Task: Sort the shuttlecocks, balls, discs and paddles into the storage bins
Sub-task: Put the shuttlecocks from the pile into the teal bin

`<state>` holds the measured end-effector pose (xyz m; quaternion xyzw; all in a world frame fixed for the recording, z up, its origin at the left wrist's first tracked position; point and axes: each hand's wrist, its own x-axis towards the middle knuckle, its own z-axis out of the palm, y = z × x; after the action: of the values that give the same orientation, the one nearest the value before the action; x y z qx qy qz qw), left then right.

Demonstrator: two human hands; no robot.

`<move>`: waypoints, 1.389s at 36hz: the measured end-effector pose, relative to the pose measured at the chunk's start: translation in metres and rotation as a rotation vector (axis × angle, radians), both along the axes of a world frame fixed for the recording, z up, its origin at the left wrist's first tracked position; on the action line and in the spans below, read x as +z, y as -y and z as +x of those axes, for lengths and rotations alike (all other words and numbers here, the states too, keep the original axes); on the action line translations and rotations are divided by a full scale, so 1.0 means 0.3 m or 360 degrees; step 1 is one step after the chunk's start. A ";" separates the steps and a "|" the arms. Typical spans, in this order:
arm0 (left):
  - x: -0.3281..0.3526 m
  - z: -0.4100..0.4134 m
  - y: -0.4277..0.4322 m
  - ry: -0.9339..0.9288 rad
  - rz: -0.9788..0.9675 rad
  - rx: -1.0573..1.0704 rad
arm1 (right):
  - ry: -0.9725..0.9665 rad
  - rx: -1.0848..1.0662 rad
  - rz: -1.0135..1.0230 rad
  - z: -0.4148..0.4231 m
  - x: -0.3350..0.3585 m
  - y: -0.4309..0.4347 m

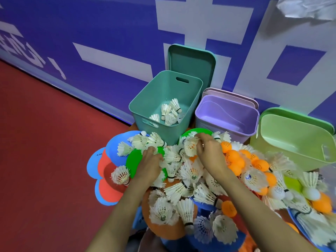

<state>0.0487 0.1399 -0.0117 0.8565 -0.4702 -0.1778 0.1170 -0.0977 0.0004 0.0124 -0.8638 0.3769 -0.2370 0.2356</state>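
A heap of white feather shuttlecocks (183,190), orange balls (234,157), white balls (311,194) and flat coloured discs (134,162) covers the floor in front of three bins. My left hand (151,160) reaches into the heap over a green disc, fingers curled among shuttlecocks. My right hand (209,151) grips a shuttlecock (190,147) near another green disc (198,131). The teal bin (145,104) holds several shuttlecocks. The purple bin (227,106) and the light green bin (291,128) hold nothing that I can see.
A blue and white wall (109,42) stands right behind the bins, with a teal lid (190,60) leaning on it. Red floor (45,142) spreads to the left. Blue and red flower-shaped mats (101,171) lie at the heap's left edge.
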 end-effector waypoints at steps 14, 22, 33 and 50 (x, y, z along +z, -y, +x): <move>0.220 -0.057 0.075 -0.0504 -0.1189 0.0274 | 0.0375 -0.0213 0.0049 -0.033 0.013 0.031; 0.211 0.136 0.350 -0.0052 -0.1509 0.0334 | 0.0663 -0.0333 0.0048 0.168 0.126 0.199; 0.071 0.470 0.630 0.0210 0.0478 -0.0055 | -0.0235 0.0002 -0.0002 0.513 0.120 0.412; 0.131 0.385 0.468 0.0176 -0.0464 0.0155 | -0.0604 0.0209 -0.0386 0.478 0.056 0.371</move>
<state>0.1642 -0.0003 0.0276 0.8608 -0.4545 -0.0543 0.2224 0.0456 -0.1111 0.0291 -0.9376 0.3263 -0.0982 0.0698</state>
